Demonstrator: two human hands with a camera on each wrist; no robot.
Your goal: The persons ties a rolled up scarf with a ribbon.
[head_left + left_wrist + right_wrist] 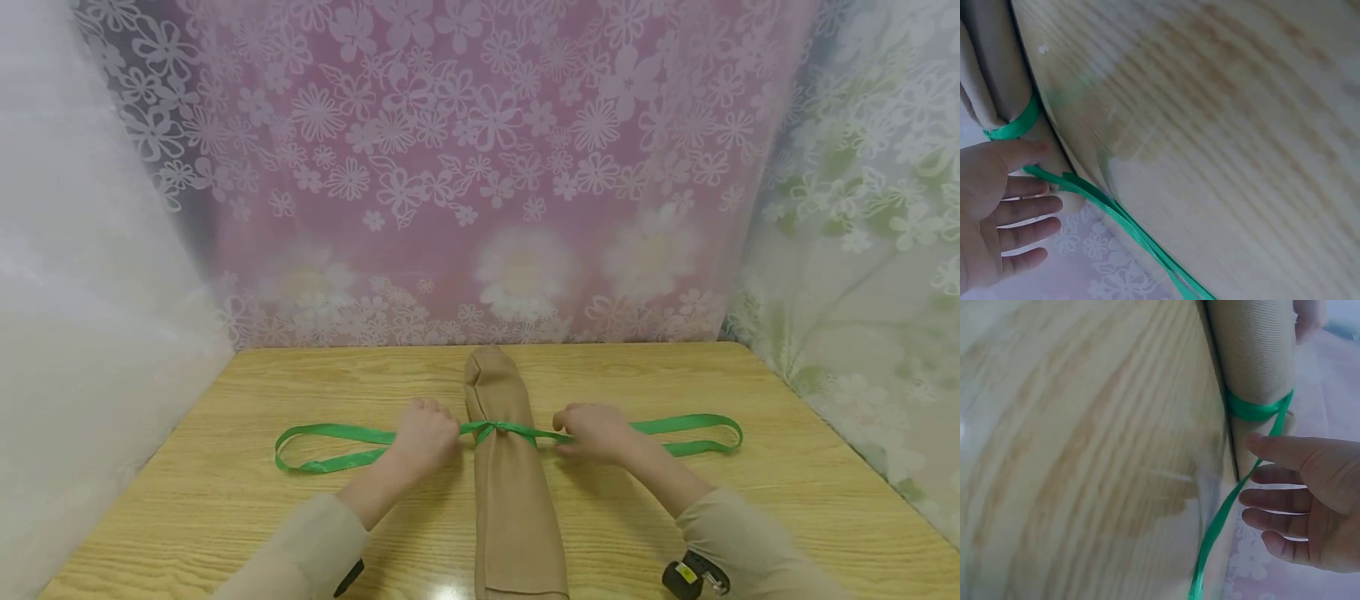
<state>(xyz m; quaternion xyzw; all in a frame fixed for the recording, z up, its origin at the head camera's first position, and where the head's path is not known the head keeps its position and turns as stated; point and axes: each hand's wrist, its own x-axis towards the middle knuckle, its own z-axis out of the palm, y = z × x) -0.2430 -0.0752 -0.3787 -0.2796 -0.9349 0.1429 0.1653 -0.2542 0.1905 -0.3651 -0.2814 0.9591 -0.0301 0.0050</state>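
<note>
A long roll of tan cloth [517, 508] lies on the table, running away from the person. Round it goes a green ribbon [513, 428], crossed in a small knot on top, with the cloth gathered in at that spot. To the left of the knot, the left hand [426, 435] pinches one ribbon end between thumb and index finger; its other fingers are spread in the left wrist view. Opposite it, the right hand [597, 432] pinches the other end, thumb [1266, 445] on the ribbon. Both ribbon lengths look taut between hands and knot. Loose loops trail outward past each hand.
The wooden table [660, 533] has its back edge against a pink floral curtain [480, 183]. Pale curtains [877, 250] hang along both sides. Black wrist straps [690, 575] show below the sleeves.
</note>
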